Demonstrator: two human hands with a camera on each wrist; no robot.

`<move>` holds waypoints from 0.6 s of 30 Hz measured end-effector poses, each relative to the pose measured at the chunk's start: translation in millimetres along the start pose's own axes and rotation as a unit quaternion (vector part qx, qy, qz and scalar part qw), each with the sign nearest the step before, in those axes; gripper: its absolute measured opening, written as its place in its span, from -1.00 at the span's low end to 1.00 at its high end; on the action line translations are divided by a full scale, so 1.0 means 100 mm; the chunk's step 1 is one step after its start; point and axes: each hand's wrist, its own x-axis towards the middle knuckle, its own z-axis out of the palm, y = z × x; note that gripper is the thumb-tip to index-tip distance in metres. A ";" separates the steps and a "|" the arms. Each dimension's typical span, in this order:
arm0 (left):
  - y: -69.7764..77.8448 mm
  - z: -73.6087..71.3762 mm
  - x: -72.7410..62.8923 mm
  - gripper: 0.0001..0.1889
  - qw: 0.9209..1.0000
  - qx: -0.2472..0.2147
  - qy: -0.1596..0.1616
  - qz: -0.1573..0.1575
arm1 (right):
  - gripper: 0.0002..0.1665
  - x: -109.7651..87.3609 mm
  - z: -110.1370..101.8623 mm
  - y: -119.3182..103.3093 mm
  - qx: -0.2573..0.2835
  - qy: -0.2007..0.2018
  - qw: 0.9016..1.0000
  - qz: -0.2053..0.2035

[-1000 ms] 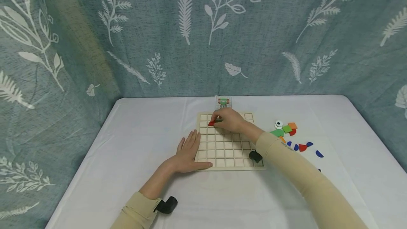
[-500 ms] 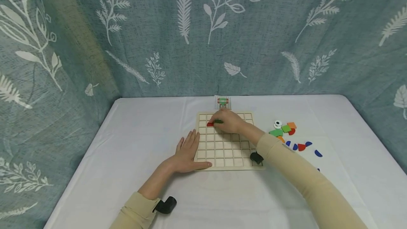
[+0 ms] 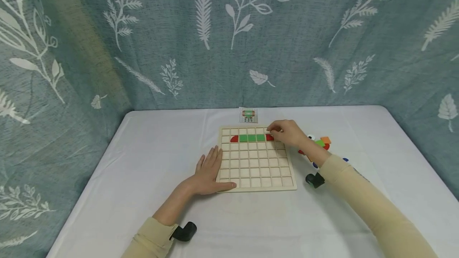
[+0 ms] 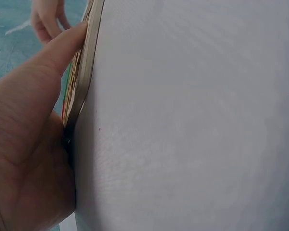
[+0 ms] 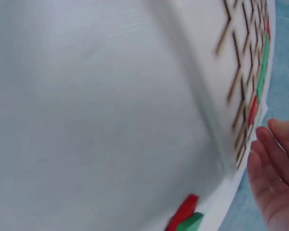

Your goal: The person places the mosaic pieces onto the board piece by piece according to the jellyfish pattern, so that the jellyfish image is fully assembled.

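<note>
A pale wooden grid board (image 3: pixel 256 173) lies on the white table. Near its far edge, one row holds a red rounded piece (image 3: pixel 234 139) at the left, green squares (image 3: pixel 252 137) in the middle and another red piece (image 3: pixel 269 137) at the right. My left hand (image 3: pixel 207 174) lies with spread fingers along the board's left edge, its thumb (image 4: pixel 62 50) over the near corner. Beside the right-hand red piece, my right hand (image 3: pixel 287 132) hovers with loosely bent fingers; in the right wrist view no piece shows between its fingertips (image 5: pixel 260 132).
A small printed card (image 3: pixel 248 115) lies behind the board. To the right are loose pieces, among them an orange square (image 3: pixel 325 140), a red one (image 3: pixel 326 146) and a blue one (image 3: pixel 346 159), partly behind the right forearm. A patterned curtain (image 3: pixel 215 71) hangs behind the table.
My right hand has let go of the left red piece and moved right, uncovering the row of green squares. The left hand stays at the board's edge.
</note>
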 end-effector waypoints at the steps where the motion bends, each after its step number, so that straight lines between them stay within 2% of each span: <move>1: 0.00 0.00 0.00 0.22 1.000 0.000 0.002 0.001 | -0.74 -0.02 0.00 0.02 -0.003 -0.008 1.000 0.004; 4: 0.00 0.00 0.00 0.22 1.000 0.003 0.001 0.000 | -0.73 -0.05 0.01 0.06 0.000 -0.031 0.999 0.011; 8: 0.00 0.00 0.01 0.22 1.000 0.004 -0.008 -0.003 | -0.72 -0.08 0.02 0.08 0.013 -0.036 0.999 0.001; 12: 0.00 0.00 0.02 0.22 1.000 0.005 -0.011 -0.003 | -0.71 -0.16 -0.07 0.10 0.023 -0.014 1.000 -0.005; 18: -0.01 0.01 0.03 0.22 1.000 0.009 -0.015 -0.007 | -0.68 -0.40 -0.33 0.31 0.002 0.027 0.999 0.027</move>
